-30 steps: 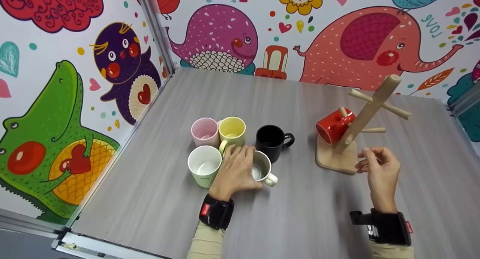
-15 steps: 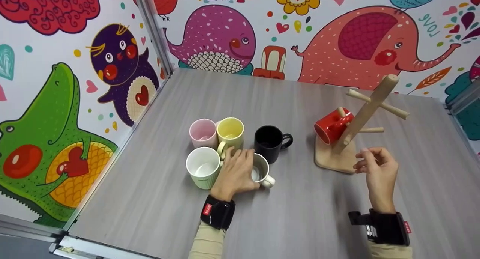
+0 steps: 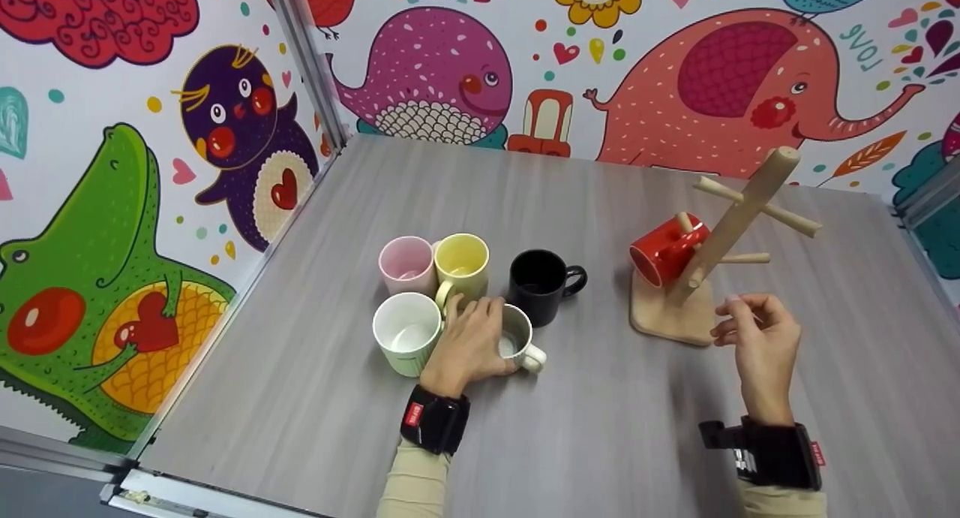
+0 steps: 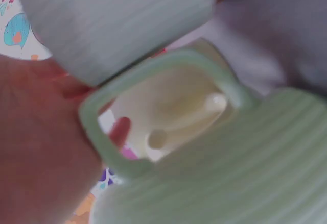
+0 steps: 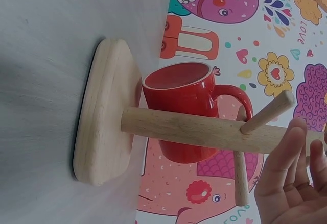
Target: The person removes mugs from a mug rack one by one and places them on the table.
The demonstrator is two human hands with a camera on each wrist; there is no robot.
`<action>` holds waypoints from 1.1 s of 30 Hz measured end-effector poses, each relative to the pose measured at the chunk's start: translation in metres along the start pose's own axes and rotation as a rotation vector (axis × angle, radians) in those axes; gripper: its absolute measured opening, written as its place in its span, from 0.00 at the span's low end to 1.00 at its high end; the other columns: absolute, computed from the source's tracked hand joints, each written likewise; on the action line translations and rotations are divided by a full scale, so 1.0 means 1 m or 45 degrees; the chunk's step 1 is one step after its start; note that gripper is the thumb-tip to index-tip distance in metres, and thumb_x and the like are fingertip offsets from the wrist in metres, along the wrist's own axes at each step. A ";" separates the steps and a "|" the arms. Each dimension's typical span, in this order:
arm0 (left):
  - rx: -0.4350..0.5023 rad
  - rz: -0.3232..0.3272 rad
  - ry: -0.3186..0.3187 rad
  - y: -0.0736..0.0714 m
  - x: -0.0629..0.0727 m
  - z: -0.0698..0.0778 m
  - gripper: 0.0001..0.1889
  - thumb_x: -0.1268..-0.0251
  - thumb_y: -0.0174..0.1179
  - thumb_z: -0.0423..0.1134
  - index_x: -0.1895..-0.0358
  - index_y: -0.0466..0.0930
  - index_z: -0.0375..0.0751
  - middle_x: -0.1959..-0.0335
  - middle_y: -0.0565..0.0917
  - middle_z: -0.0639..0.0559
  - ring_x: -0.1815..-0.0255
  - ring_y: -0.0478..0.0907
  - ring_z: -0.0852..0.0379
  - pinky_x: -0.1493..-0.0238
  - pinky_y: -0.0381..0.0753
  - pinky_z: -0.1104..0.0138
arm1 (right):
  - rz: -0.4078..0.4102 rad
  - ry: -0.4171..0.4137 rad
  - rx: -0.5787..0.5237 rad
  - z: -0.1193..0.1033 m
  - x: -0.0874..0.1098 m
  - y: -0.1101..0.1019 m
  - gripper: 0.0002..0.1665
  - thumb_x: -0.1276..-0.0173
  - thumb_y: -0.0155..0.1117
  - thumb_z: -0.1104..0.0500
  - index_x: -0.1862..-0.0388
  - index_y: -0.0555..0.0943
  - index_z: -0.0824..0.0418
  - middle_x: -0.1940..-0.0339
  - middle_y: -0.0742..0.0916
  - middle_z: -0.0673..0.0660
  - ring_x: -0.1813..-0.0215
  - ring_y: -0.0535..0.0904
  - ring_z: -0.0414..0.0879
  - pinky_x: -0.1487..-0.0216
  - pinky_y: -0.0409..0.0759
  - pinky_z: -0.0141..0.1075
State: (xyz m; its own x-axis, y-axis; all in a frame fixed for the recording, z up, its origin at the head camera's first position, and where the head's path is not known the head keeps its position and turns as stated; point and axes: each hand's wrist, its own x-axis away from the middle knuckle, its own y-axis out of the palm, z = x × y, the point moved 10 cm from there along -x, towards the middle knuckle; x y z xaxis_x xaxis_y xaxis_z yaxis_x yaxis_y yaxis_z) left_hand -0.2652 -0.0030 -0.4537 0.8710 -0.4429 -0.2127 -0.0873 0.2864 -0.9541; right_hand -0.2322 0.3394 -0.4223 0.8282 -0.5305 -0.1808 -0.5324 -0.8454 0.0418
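My left hand [image 3: 466, 344] grips a white mug [image 3: 516, 336] from its left side, fingers over the far side and thumb at the near side. The mug stands upright, its handle toward the lower right. Just left is a pale green mug [image 3: 407, 334], whose handle [image 4: 173, 55] looms close in the left wrist view. Behind the hand stand a yellow mug [image 3: 463, 261] and a pink mug [image 3: 407, 266]. A black mug [image 3: 538, 285] is behind the white one. My right hand [image 3: 765, 353] hovers with loosely bent fingers, holding nothing, near a wooden mug tree [image 3: 739, 218].
A red mug [image 3: 670, 251] hangs tilted by its handle on a peg of the mug tree, whose square base [image 5: 110, 117] rests on the grey table [image 3: 600, 428]. Several bare pegs stick out from the post. Printed cartoon walls [image 3: 435, 75] border the table behind and at the left.
The white mug has shifted slightly left with my left hand, closer to the pale green mug. The right hand stays about where it was.
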 end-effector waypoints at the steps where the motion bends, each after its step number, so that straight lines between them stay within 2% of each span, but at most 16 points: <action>1: 0.005 -0.011 -0.006 0.000 0.000 0.000 0.40 0.58 0.76 0.53 0.43 0.74 0.31 0.53 0.82 0.42 0.47 0.80 0.45 0.32 0.61 0.47 | 0.001 -0.002 0.009 0.000 0.000 0.000 0.07 0.28 0.60 0.70 0.68 0.77 0.70 0.77 0.85 0.52 0.82 0.79 0.40 0.80 0.77 0.27; 7: 0.056 -0.075 -0.029 -0.001 0.002 -0.001 0.44 0.54 0.76 0.54 0.36 0.71 0.30 0.44 0.80 0.38 0.39 0.75 0.41 0.30 0.58 0.46 | -0.003 -0.011 0.087 0.001 0.000 -0.002 0.06 0.28 0.60 0.70 0.68 0.78 0.69 0.77 0.85 0.50 0.82 0.79 0.39 0.80 0.77 0.27; 10: 0.109 -0.059 -0.020 -0.007 0.002 0.002 0.45 0.51 0.75 0.54 0.33 0.70 0.31 0.41 0.78 0.38 0.37 0.73 0.40 0.30 0.58 0.47 | 0.001 -0.018 0.103 0.001 0.000 -0.003 0.06 0.28 0.60 0.70 0.67 0.78 0.69 0.77 0.85 0.50 0.82 0.79 0.39 0.79 0.77 0.27; 16: 0.164 0.051 0.028 -0.022 0.001 0.009 0.39 0.45 0.71 0.53 0.32 0.72 0.36 0.40 0.78 0.43 0.38 0.73 0.42 0.33 0.64 0.49 | 0.003 0.014 0.060 0.002 0.000 -0.003 0.05 0.29 0.60 0.71 0.68 0.77 0.69 0.77 0.85 0.52 0.82 0.79 0.40 0.79 0.78 0.27; 26: 0.186 0.293 0.160 -0.049 0.002 0.021 0.24 0.41 0.70 0.47 0.43 0.81 0.40 0.49 0.84 0.49 0.47 0.80 0.49 0.46 0.75 0.56 | -0.013 -0.018 0.082 -0.004 0.001 0.002 0.06 0.28 0.59 0.71 0.68 0.77 0.70 0.77 0.85 0.51 0.82 0.79 0.40 0.79 0.77 0.27; 33: 0.216 0.379 0.312 -0.063 0.004 0.043 0.15 0.39 0.69 0.43 0.52 0.85 0.41 0.57 0.86 0.53 0.53 0.82 0.54 0.49 0.77 0.60 | -0.053 -0.126 0.084 -0.023 0.004 0.018 0.08 0.29 0.59 0.72 0.70 0.76 0.69 0.77 0.85 0.52 0.83 0.78 0.39 0.80 0.77 0.27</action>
State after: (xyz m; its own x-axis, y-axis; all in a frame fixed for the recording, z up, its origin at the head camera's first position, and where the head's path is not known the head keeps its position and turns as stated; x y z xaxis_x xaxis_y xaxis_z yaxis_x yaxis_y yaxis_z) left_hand -0.2351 0.0138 -0.3855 0.6770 -0.5032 -0.5371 -0.2189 0.5591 -0.7997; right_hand -0.2342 0.3206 -0.4000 0.8301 -0.4839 -0.2771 -0.5113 -0.8588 -0.0319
